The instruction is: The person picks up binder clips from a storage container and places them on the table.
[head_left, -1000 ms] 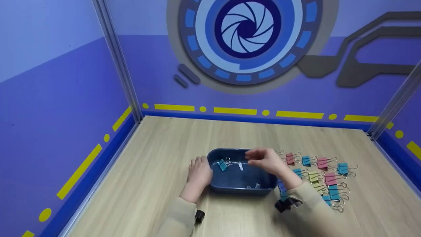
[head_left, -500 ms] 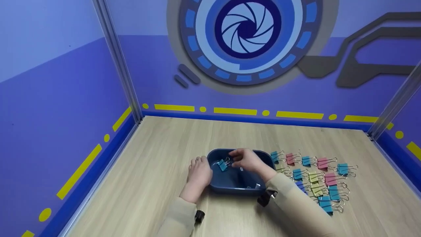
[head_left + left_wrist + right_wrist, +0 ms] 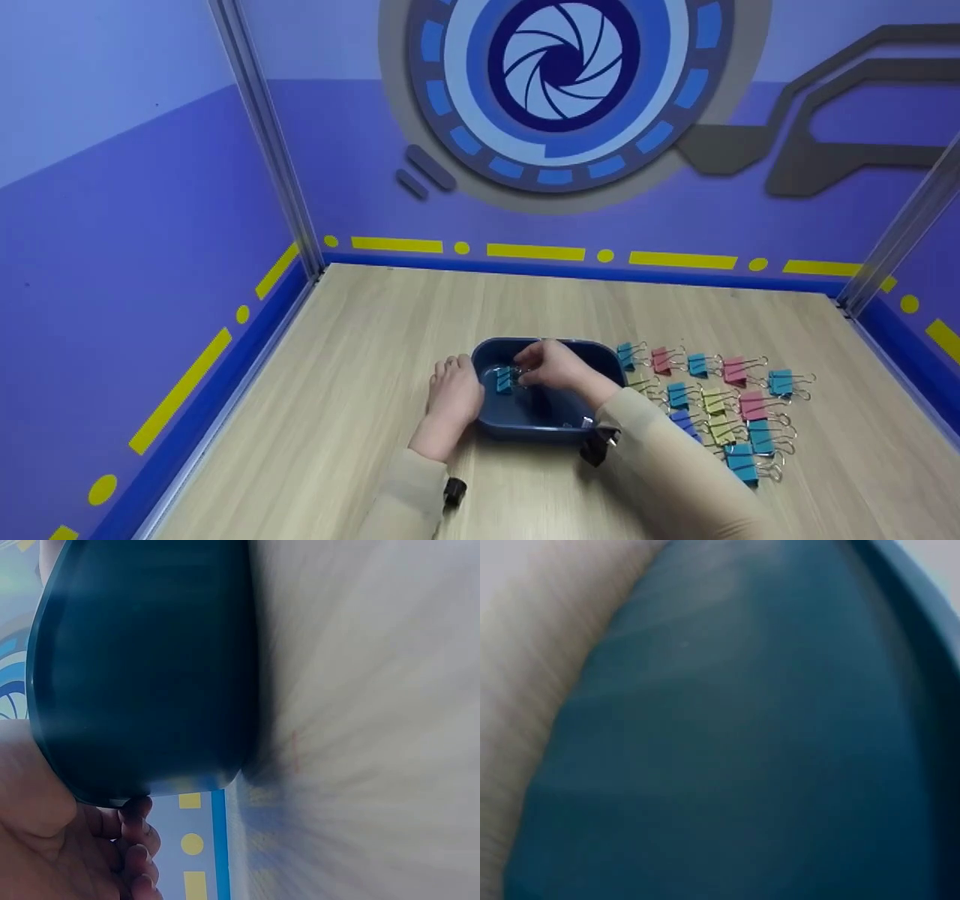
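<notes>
A dark blue plastic box stands on the table. At its left end, my left hand holds the rim; in the left wrist view its fingers curl beside the box's outer wall, and the thumb's tip is out of sight behind the rim. Inside the box, on the left, is a teal binder clip. My right hand reaches over the box and pinches this clip by its wire handles, partly hidden by the fingers. Only the box's blurred wall fills most of the right wrist view.
To the right of the box, several binder clips lie in loose rows, among them a pink clip, a yellow clip and a teal clip. Clear scraps lie inside the box. Printed panels wall the table in.
My right hand has moved left across the box and taken hold of the teal clip, which has turned slightly and shifted a little. The left hand has stayed at the rim.
</notes>
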A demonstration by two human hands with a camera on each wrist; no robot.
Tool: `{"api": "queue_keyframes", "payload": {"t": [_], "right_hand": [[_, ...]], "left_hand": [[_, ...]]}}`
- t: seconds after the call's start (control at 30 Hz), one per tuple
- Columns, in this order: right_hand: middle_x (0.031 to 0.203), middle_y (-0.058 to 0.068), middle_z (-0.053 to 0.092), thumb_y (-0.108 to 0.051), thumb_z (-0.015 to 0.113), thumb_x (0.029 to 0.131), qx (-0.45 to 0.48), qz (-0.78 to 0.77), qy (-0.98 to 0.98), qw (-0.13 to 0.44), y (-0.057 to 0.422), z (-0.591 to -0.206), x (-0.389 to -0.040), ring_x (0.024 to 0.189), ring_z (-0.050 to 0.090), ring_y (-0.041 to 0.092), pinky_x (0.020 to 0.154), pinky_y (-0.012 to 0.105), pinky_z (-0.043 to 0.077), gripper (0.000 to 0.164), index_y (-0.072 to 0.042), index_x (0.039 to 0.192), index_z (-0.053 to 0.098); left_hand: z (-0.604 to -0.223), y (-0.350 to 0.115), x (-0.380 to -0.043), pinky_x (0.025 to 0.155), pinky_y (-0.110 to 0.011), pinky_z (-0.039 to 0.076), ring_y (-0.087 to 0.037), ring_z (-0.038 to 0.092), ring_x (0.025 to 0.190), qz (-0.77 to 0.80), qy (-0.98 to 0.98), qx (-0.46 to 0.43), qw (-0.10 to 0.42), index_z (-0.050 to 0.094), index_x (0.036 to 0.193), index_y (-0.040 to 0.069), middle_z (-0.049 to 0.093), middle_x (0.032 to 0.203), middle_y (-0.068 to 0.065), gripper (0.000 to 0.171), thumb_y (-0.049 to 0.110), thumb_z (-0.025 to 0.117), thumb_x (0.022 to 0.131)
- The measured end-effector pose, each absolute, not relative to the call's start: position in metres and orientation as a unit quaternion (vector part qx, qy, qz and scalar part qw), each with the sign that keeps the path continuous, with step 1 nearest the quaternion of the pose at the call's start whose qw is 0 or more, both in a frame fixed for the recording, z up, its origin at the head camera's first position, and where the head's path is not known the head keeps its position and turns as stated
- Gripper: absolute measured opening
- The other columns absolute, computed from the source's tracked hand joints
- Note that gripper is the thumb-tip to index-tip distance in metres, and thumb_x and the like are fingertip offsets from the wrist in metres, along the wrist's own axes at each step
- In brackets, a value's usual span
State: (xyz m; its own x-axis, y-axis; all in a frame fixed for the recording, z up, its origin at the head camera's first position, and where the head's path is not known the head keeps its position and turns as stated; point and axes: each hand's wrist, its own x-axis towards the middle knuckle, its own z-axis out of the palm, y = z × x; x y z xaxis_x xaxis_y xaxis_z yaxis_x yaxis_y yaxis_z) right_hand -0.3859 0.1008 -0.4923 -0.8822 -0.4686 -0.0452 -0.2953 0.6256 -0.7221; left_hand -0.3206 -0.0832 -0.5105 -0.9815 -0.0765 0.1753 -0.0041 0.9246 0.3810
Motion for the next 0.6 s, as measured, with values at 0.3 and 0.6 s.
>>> {"api": "queue_keyframes", "payload": {"t": [0.3, 0.6], "right_hand": [[0.078, 0.008, 0.071, -0.008, 0.075, 0.077, -0.189, -0.391, 0.893, 0.119, 0.088, -0.497, -0.386, 0.064, 0.066, 0.012, 0.062, 0.028, 0.053, 0.025, 0.001, 0.100, 0.071], [0.074, 0.003, 0.070, -0.003, 0.075, 0.075, -0.187, -0.387, 0.896, 0.116, 0.085, -0.500, -0.386, 0.063, 0.065, 0.010, 0.060, 0.026, 0.053, 0.017, -0.002, 0.093, 0.074]], "left_hand": [[-0.511, -0.083, -0.322, 0.082, -0.045, 0.041, -0.033, 0.048, 0.097, -0.198, -0.975, 0.019, 0.104, 0.053, 0.108, 0.000, 0.056, 0.102, -0.017, 0.028, 0.015, 0.057, 0.085], [-0.510, -0.083, -0.320, 0.083, -0.045, 0.042, -0.033, 0.048, 0.098, -0.195, -0.976, 0.022, 0.098, 0.052, 0.109, 0.000, 0.056, 0.103, -0.017, 0.030, 0.017, 0.059, 0.086]]}}
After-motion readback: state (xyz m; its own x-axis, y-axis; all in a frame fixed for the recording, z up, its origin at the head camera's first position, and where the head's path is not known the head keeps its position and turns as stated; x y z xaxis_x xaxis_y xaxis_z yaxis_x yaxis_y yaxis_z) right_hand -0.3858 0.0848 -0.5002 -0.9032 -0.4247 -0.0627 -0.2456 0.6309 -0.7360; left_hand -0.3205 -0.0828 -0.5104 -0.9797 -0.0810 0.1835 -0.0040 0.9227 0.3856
